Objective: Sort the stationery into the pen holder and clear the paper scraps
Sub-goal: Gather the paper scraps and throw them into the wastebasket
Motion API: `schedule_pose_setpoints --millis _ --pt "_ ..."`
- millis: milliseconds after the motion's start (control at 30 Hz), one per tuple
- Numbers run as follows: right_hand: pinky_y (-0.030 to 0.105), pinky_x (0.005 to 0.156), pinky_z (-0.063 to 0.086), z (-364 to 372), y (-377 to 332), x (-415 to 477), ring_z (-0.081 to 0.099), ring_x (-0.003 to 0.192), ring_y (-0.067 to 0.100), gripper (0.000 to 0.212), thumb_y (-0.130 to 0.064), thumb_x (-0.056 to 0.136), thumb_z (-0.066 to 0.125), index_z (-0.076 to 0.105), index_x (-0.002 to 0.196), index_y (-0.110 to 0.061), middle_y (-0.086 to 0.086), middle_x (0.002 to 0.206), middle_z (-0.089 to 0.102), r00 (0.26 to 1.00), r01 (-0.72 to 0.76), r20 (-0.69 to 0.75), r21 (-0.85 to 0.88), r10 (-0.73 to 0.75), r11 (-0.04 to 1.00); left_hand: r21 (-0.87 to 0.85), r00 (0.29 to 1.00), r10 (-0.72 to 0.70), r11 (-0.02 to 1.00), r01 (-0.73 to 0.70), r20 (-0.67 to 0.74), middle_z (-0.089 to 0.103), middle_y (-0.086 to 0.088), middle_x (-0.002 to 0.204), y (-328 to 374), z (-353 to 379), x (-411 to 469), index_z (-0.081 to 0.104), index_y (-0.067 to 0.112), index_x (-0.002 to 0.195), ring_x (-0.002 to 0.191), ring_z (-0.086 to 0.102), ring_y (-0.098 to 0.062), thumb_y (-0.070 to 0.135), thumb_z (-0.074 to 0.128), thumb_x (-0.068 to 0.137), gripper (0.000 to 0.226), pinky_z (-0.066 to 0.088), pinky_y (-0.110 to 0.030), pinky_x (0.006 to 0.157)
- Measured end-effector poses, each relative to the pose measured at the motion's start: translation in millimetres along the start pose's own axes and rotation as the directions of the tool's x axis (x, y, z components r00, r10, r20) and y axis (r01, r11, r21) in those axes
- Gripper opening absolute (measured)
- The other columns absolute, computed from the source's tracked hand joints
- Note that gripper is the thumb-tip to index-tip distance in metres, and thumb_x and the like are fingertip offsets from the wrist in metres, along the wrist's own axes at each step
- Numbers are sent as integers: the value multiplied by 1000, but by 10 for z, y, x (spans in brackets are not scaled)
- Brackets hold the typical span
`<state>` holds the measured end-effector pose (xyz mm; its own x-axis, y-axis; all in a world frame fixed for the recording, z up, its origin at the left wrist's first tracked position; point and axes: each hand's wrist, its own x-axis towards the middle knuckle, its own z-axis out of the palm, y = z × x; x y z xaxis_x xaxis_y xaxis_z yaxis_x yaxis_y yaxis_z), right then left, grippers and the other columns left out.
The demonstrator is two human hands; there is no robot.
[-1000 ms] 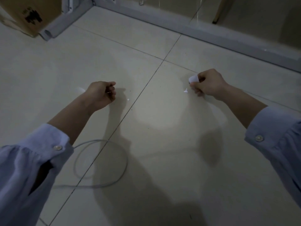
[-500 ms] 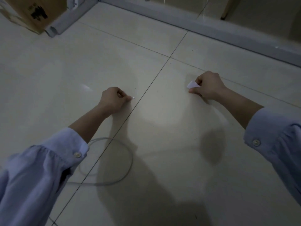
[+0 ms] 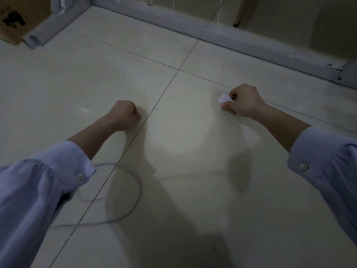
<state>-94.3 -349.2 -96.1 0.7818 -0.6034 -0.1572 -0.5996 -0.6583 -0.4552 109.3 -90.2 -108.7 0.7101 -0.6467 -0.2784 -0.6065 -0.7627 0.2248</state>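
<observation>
In the head view, the right hand, right of centre in the frame, is curled into a fist with its fingers folded in, and a small white paper scrap with a pointed, creased corner sticks out between the thumb and the bent forefinger; the scrap is clamped there, held just above the floor. The left hand, left of centre, is also balled tight, knuckles up, fingertips pressed together at the floor just beside a dark grout line; whether anything is pinched inside it cannot be told, since the fingers hide their own inner side. Both forearms come out of pale blue cloth shirt sleeves with gathered cuffs, each shut by a small round pearly button. The floor is made of large glossy cream ceramic tiles, smooth enough to carry a soft bright reflection between the two hands and the dark shadows of the arms and body lower down. A thin grey cable lies in a loose loop on the tiles in the lower left, partly under the left sleeve. Along the top of the frame runs a light grey metal frame rail, flat and matte, meeting another rail in the upper left, where a brown cardboard box with black print stands in the corner.
</observation>
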Motion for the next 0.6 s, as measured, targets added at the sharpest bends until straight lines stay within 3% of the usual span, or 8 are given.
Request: schedule_pose_setpoints --millis 133,233,300,400,467,600 --pt "41 78 50 -256 113 -123 64 82 43 42 -23 82 74 61 74 17 31 73 62 999 -15 -51 26 16 1000 -74 998 -57 996 59 23 63 -26 93 11 -126 18 64 -10 89 91 58 -35 18 50 94 32 39 -31 72" --pt "43 77 55 -433 222 -200 69 75 36 38 -22 81 75 54 56 -2 19 66 63 995 -35 -89 48 39 998 -166 996 -86 983 84 -6 51 -17 66 5 -243 56 52 3 61 66 47 -27 20 51 94 38 30 -31 56" --pt "40 73 56 -539 301 -237 70 70 32 40 -23 81 75 50 52 -9 16 63 62 991 -48 -124 60 55 997 -204 996 -89 975 83 -20 39 -12 55 23 -331 78 38 10 52 55 37 -24 21 51 94 46 26 -29 50" --pt "30 63 53 -723 391 -297 65 58 24 29 -25 82 74 68 77 3 20 73 69 982 -92 -154 116 109 989 -278 995 -90 958 73 -51 32 -7 54 111 -457 96 31 14 53 51 29 -22 23 53 94 47 22 -30 50" --pt "26 58 50 -901 455 -376 60 53 16 30 -24 82 74 69 91 3 19 75 68 970 -131 -186 150 159 980 -302 997 -47 953 24 -68 32 -7 56 271 -504 96 32 14 55 53 30 -22 24 54 93 45 22 -30 52" --pt "14 45 49 -1341 538 -574 54 37 -1 26 -24 82 75 69 90 0 16 75 66 946 -155 -254 197 203 968 -363 995 57 928 -82 -81 43 -10 66 731 -604 81 53 5 71 65 40 -22 25 54 93 30 32 -30 63"
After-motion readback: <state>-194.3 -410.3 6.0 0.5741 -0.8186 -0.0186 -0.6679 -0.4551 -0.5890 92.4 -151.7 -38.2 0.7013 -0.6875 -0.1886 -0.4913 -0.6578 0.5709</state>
